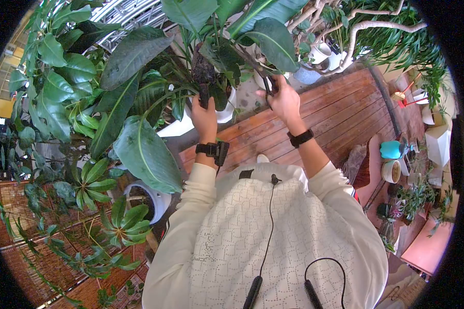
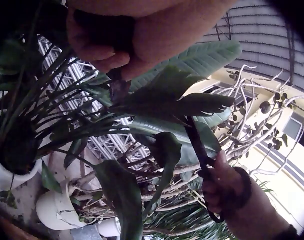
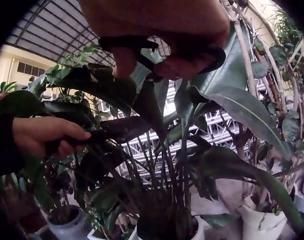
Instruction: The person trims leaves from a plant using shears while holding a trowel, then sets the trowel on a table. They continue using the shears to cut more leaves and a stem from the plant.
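My left hand (image 1: pixel 204 121) grips the black handle of a dirt-covered hand trowel (image 1: pixel 203 72), its blade pointing away among the leaves. In the right wrist view the trowel blade (image 3: pixel 126 128) lies against the stems of a large-leaved plant. My right hand (image 1: pixel 286 104) holds black-handled scissors (image 2: pixel 194 140), fingers and thumb in the loops. The scissor blades reach up to a dark green leaf (image 2: pixel 202 104) in the left wrist view. Long stems rise from a white pot (image 1: pixel 227 108) below both hands. Leaves hide part of the trowel blade.
Broad leaves (image 1: pixel 148 149) crowd my left forearm. A wooden plank deck (image 1: pixel 340 108) spreads beneath and to the right. White metal trusses (image 3: pixel 219 130) stand behind the plant. Bare twisting branches (image 1: pixel 355 31) grow at the upper right, and a turquoise container (image 1: pixel 390 150) sits far right.
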### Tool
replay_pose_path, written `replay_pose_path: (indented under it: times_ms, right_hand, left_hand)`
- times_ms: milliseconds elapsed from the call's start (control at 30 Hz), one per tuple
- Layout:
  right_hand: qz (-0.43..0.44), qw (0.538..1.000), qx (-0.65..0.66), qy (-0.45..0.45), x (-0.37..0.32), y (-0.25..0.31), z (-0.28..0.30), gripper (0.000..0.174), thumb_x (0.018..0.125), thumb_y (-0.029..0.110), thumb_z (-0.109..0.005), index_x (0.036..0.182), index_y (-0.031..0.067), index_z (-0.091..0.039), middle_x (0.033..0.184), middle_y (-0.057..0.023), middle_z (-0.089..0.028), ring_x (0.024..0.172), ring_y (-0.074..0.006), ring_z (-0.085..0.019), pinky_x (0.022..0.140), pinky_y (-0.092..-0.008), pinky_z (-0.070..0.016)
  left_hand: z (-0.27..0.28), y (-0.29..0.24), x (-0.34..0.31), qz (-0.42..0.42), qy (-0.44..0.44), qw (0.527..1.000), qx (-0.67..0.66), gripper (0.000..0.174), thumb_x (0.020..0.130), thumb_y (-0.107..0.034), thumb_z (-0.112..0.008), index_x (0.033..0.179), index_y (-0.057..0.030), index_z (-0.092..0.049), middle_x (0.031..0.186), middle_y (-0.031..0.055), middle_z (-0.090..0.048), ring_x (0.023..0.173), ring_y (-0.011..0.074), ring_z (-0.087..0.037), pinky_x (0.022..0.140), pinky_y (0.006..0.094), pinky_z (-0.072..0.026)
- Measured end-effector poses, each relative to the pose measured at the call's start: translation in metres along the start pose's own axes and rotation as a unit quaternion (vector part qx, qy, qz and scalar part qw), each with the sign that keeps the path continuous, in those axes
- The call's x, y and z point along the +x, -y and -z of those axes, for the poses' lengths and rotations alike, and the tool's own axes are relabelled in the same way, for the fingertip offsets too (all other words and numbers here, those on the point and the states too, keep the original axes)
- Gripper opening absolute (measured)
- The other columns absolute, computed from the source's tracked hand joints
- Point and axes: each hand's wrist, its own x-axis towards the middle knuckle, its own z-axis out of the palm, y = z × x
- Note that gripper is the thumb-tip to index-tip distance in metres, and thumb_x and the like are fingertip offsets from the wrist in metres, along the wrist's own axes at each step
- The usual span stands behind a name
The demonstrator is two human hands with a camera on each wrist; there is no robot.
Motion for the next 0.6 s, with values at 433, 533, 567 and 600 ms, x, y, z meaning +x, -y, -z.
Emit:
replay_pose_path:
  times_ms: [433,533,567,600]
  right_hand:
    - [-0.001,1.0,0.004,0.003,-0.0029,0.0012,-0.0037,0.064,0.068,0.049,-0.078,0.11,0.0062,-0.054,0.083,-0.0119,-0.062,0.076,-0.0293,-0.061,0.067,-0.0392,-0.0482]
    - [0.007,1.0,-0.007,0.003,-0.0007,0.0021,-0.0027,0.066,0.07,0.053,-0.074,0.108,0.0046,-0.051,0.08,-0.0157,-0.064,0.074,-0.034,-0.063,0.064,-0.0422,-0.0495]
    - [0.007,1.0,-0.007,0.003,0.0,0.0013,-0.0034,0.066,0.07,0.053,-0.074,0.108,0.0046,-0.051,0.08,-0.0157,-0.064,0.074,-0.034,-0.063,0.064,-0.0422,-0.0495]
    - [0.01,1.0,-0.007,0.0,0.0004,0.0,-0.0047,0.065,0.07,0.053,-0.074,0.106,0.0048,-0.052,0.078,-0.0161,-0.064,0.073,-0.0347,-0.063,0.063,-0.043,-0.0494]
  left_hand:
    - [-0.0013,0.0031,0.0001,-0.006,-0.002,1.0,0.006,0.038,0.083,-0.02,-0.067,0.113,0.0012,-0.056,0.091,0.0181,-0.067,0.081,0.0326,-0.065,0.072,0.0385,-0.0494]
    - [-0.0014,0.0043,-0.0003,-0.012,-0.001,1.0,-0.002,0.038,0.083,-0.02,-0.068,0.113,0.0012,-0.056,0.092,0.0188,-0.066,0.083,0.0329,-0.065,0.073,0.0386,-0.0491]
    - [-0.0017,0.0047,-0.0007,-0.012,-0.001,1.0,-0.002,0.038,0.083,-0.02,-0.068,0.113,0.0012,-0.056,0.092,0.0188,-0.066,0.083,0.0329,-0.065,0.073,0.0386,-0.0491]
    - [-0.0011,0.0031,-0.0012,-0.005,0.003,1.0,-0.003,0.039,0.083,-0.02,-0.068,0.113,0.0014,-0.056,0.093,0.0189,-0.066,0.083,0.0332,-0.065,0.073,0.0386,-0.0489]
